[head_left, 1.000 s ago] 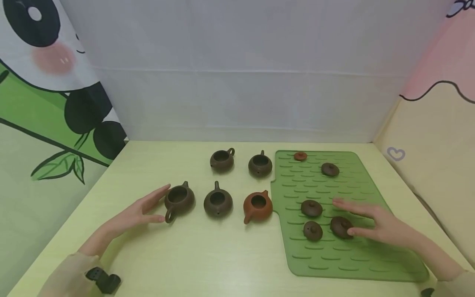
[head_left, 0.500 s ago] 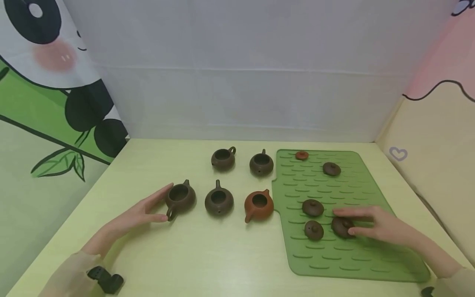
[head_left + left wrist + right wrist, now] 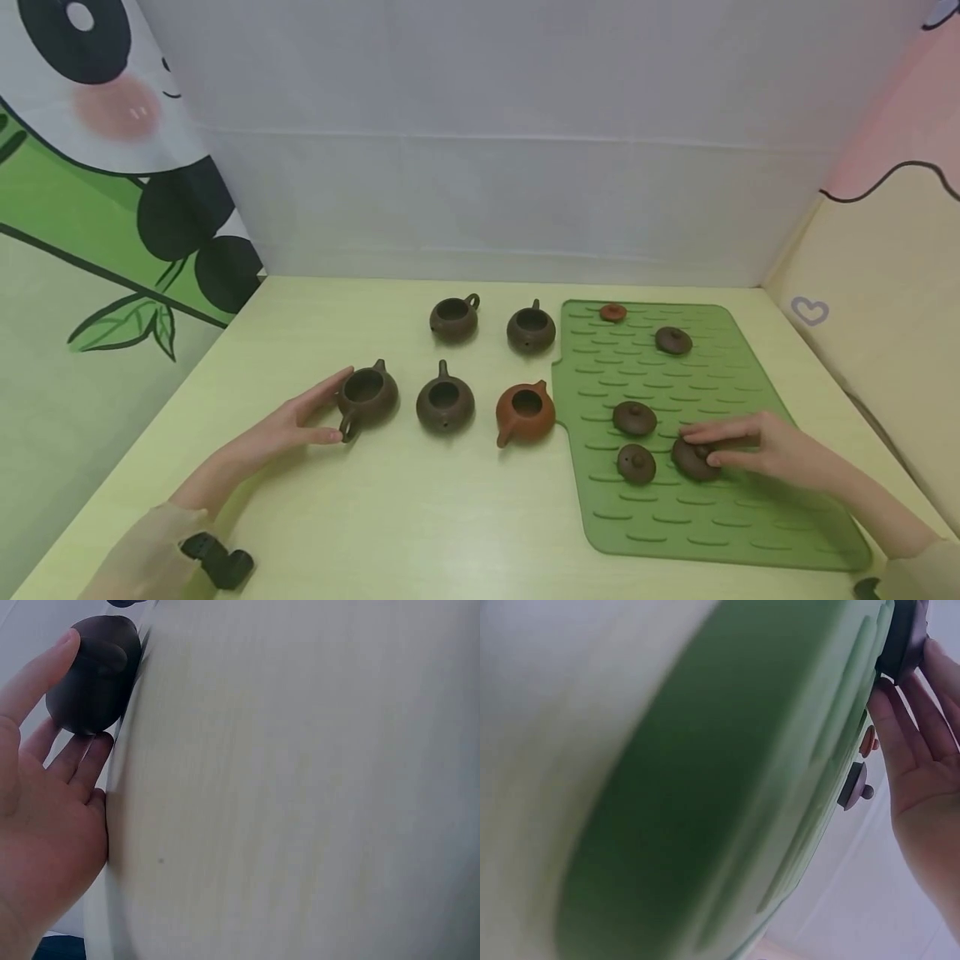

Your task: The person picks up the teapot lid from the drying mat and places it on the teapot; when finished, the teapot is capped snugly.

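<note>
My left hand (image 3: 270,433) holds a dark brown lidless teapot (image 3: 369,398) at the left of the front row. The thumb is at its handle and the fingers lie along its side, as the left wrist view also shows. My right hand (image 3: 783,454) pinches a dark teapot lid (image 3: 693,461) on the green mat (image 3: 720,533), thumb and fingers on opposite sides of the rim. Beside it lie two more dark lids, a wider one (image 3: 634,418) and a smaller one (image 3: 636,464). The right wrist view shows the gripped lid (image 3: 904,641) only in part.
Several other lidless teapots stand on the table: a dark one (image 3: 446,406), a reddish one (image 3: 527,414), and two dark ones behind, one left (image 3: 454,320) and one right (image 3: 531,330). Farther back on the mat lie a reddish lid (image 3: 612,312) and a dark lid (image 3: 673,340).
My right hand has closed in on the nearest right lid, its fingers coming down to the rim. The left hand stays at the teapot. The view has shifted slightly.
</note>
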The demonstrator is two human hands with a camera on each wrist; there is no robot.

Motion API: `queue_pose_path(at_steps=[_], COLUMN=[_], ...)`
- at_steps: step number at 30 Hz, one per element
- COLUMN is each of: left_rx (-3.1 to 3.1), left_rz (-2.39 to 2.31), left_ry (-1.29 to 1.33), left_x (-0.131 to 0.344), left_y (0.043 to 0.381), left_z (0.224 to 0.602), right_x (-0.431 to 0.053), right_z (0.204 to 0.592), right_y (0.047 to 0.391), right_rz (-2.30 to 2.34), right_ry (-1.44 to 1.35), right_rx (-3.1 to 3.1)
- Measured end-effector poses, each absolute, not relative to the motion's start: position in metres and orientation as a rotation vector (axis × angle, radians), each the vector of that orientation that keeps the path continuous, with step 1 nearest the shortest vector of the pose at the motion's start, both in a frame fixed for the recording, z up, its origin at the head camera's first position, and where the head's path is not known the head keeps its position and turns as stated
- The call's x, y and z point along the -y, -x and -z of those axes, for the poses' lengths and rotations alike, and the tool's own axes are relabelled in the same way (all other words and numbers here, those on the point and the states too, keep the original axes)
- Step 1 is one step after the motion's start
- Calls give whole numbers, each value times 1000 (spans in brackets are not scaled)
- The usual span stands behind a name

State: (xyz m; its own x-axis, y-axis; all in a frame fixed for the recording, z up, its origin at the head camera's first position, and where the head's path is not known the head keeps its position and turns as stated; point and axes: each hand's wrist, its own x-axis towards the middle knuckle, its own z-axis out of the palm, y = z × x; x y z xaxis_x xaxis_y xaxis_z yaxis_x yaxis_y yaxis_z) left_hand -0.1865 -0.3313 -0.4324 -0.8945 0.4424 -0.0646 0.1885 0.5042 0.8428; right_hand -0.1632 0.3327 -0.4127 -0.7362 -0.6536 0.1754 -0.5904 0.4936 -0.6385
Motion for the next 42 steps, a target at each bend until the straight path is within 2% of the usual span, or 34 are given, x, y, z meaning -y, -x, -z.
queue_pose_path(at_steps=[8, 19, 29, 42], left_rx=[-2459, -2455, -2453, -2459], left_rz=[-1364, -1375, -1367, -1356], left_ry=[-541, -543, -523, -512], left_x=[332, 334, 333, 333], left_y=[187, 186, 185, 185], left_z=[433, 434, 431, 431], right_x=[-332, -310, -279, -240], right_z=[407, 373, 353, 324], right_y=[167, 173, 193, 227], right_rz=[1061, 936, 846, 806], right_ry=[1045, 909, 1018, 815], right_rx=[-2630, -2848, -2933, -2774])
